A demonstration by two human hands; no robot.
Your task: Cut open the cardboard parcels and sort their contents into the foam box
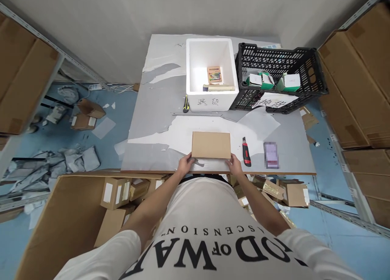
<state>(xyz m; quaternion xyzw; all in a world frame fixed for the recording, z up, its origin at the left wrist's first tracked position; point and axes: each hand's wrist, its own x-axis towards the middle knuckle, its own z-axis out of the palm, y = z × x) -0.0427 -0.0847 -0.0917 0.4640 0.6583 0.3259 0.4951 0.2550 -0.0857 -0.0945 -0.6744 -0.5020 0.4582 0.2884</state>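
I see a flat brown cardboard box (211,145) lying closed on the grey surface (152,109), near its front edge, straight ahead at twelve o'clock from my body. My left hand (185,165) grips the box's near left corner, fingers curled at its edge; my right hand (234,165) holds the near right corner the same way. Both hands are narrow, closed on the box's corners, though how far the thumbs reach on top is hard to make out from here.

Just beside the right hand, at about one o'clock from it, lies a red and black utility knife (246,152), apart from the box. Farther right at three o'clock from the box sits a small blurred item (271,154).

At twelve o'clock from the box, well apart, stands a white foam container (210,96) with a few small packets inside. A yellow and black cutter (185,104) lies just beside its left wall. To the container's right, touching or nearly so, a black plastic crate (307,75) holds green and white cartons.

At seven o'clock, below the surface, a large open carton (67,219) holds small brown boxes.
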